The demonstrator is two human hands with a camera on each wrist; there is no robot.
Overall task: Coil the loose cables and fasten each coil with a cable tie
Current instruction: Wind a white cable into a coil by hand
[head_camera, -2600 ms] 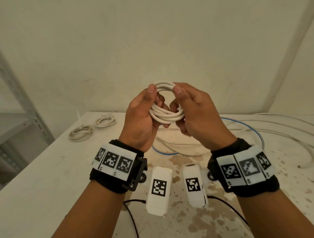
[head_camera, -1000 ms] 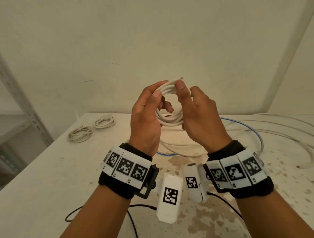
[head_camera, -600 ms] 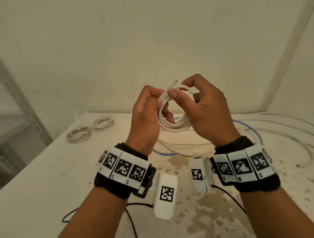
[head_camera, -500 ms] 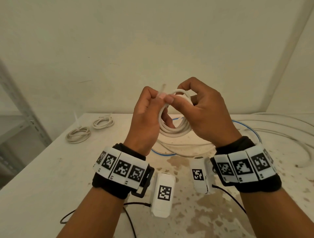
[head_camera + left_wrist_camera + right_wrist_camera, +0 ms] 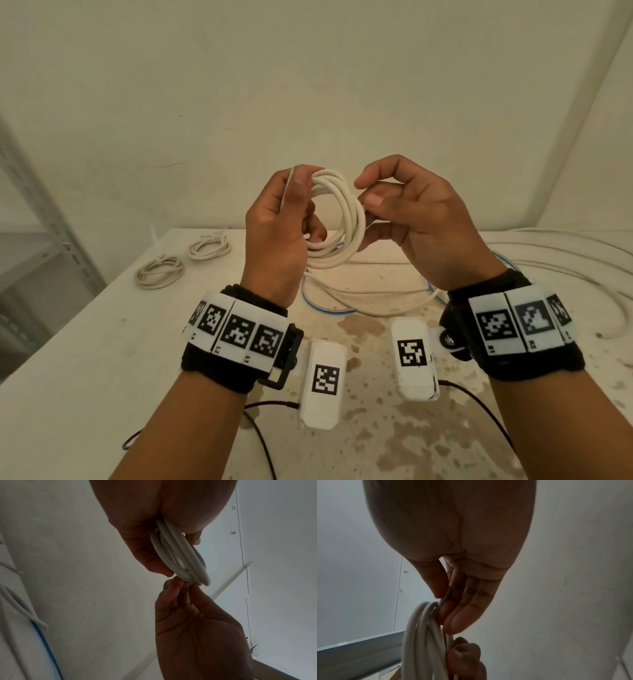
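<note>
1. The wrist bands [image 5: 239,329] and the small white camera boxes [image 5: 323,385] carry only black-and-white square code markers. I can read no brand or word on them.
2. The left hand [image 5: 274,233] is closed around the left side of the white cable coil [image 5: 342,226]. Its thumb presses the loops from above, probably so that the turns stay together and do not spring open.
3. The right hand [image 5: 418,219] pinches something thin at the right edge of the coil between thumb and forefinger; the other fingers are half curled. In the right wrist view it looks like a thin strip [image 5: 444,599] going around the loops, maybe the cable tie, but I cannot say for sure.
4. The coil is held in the air above the worktop [image 5: 85,377], upright, likely so the tie can pass through its middle.
5. Below lie loose cables [image 5: 359,298], one of them blue.
6. Far left, two finished coils [image 5: 159,272] rest near the worktop edge.
</note>
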